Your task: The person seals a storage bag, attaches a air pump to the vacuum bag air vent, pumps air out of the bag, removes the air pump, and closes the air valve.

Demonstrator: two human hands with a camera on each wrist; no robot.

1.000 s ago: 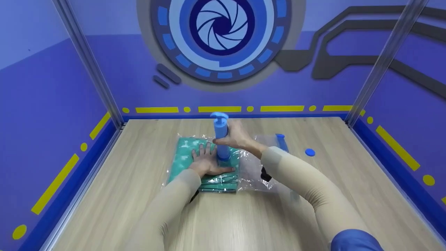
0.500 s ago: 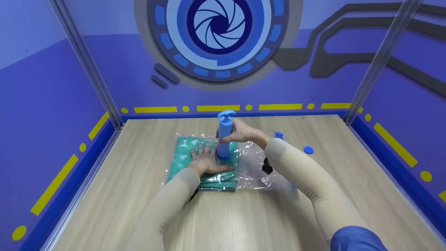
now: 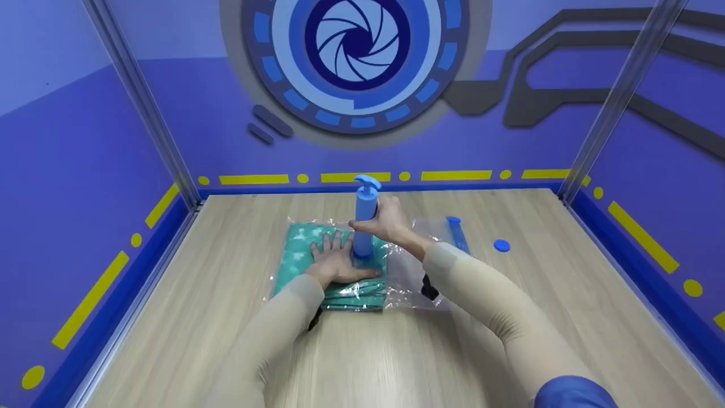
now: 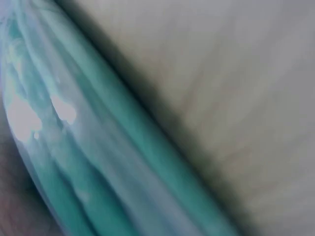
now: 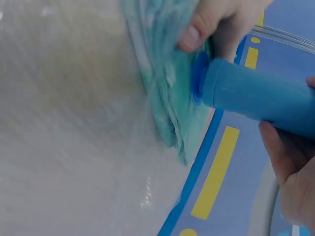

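Right hand (image 3: 389,220): I see its grip wrapped around the barrel of a blue pump (image 3: 366,204), thumb on the near side; my right wrist feed shows digits on both sides of the barrel.
Look of the blue pump: a smooth light-blue cylinder with a curved crossbar handle (image 3: 367,182) on a short neck. A darker blue ring (image 5: 198,78) sits at its foot; I can't tell whether that belongs to the pump or to the clear bag (image 3: 405,277) beneath.
Long axis: close to vertical on my head feed, handle up, foot down. On the right wrist feed the barrel runs sideways, foot end to the left.
Standing place: on the filled half of the clear bag, towards the middle.
Left hand (image 3: 335,265): its grip is released; it lies palm down on the bag, fingers spread, thumb out to the right, just beside the pump's foot.
Green cloth (image 3: 293,263): folded inside the bag, with pale shapes.
Blue strip (image 3: 459,237): at the bag's right end.
Blue disc (image 3: 502,245): flat on the wood-grain table (image 3: 396,362), right of the strip and apart from it.
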